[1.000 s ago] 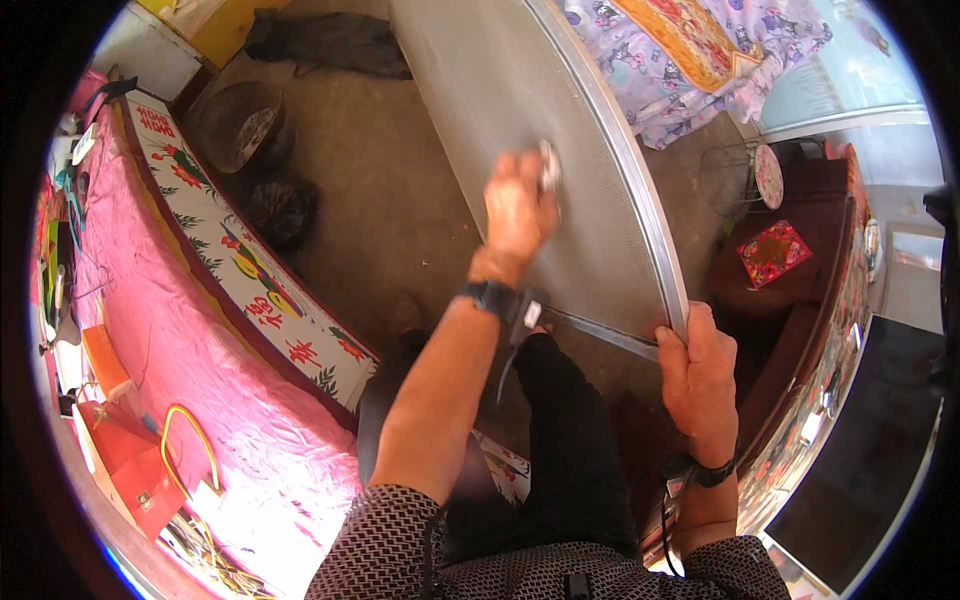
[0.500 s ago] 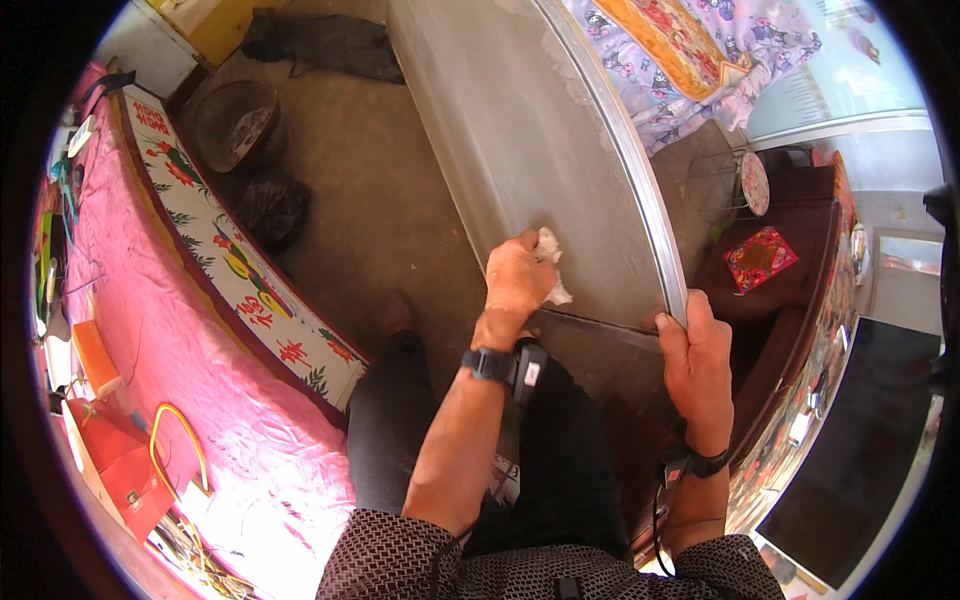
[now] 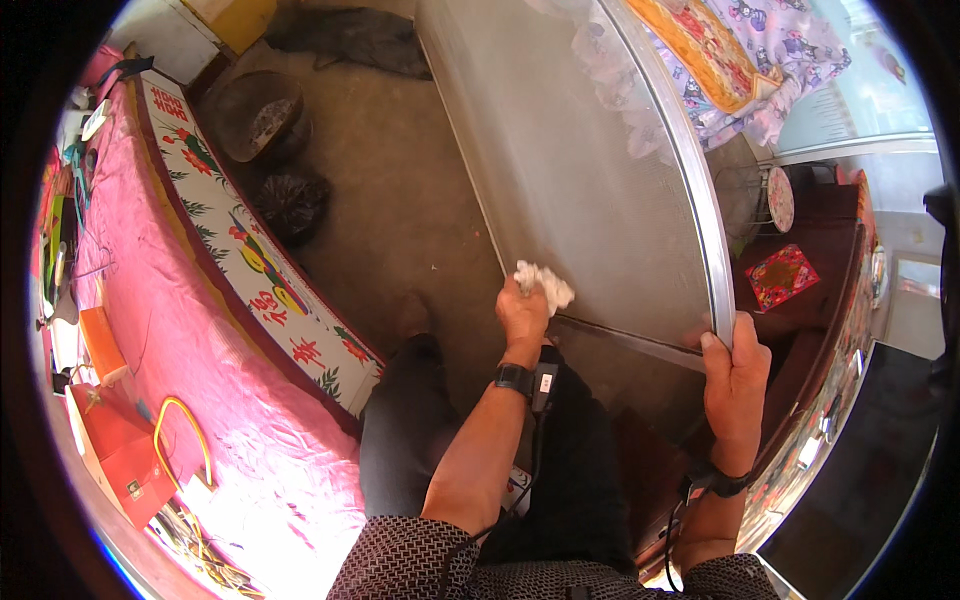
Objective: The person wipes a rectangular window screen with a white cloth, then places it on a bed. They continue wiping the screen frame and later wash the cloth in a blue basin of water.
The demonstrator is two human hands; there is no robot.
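A large window screen [image 3: 590,190], a greyish panel of fine mesh in a pale metal frame, stands tilted in front of me and reaches away toward the top of the view. My left hand [image 3: 522,312] is closed around a crumpled whitish cloth [image 3: 545,287], at the screen's near left corner. Whether the cloth presses on the mesh or the edge there, I cannot tell. My right hand [image 3: 735,385] grips the metal frame at the near right corner, thumb on one side and fingers on the other.
On the left runs a bed with a pink cover [image 3: 250,400], holding a red box [image 3: 120,450] and cables. A dark basin [image 3: 262,120] and a black plastic bag [image 3: 292,205] lie on the floor. Dark wooden furniture [image 3: 800,225], a stool [image 3: 778,198] and a black screen [image 3: 860,460] stand right.
The cloth and my left hand have shifted from the mesh toward the screen's near left corner. My right hand keeps its hold on the frame; the whole view has shifted a little.
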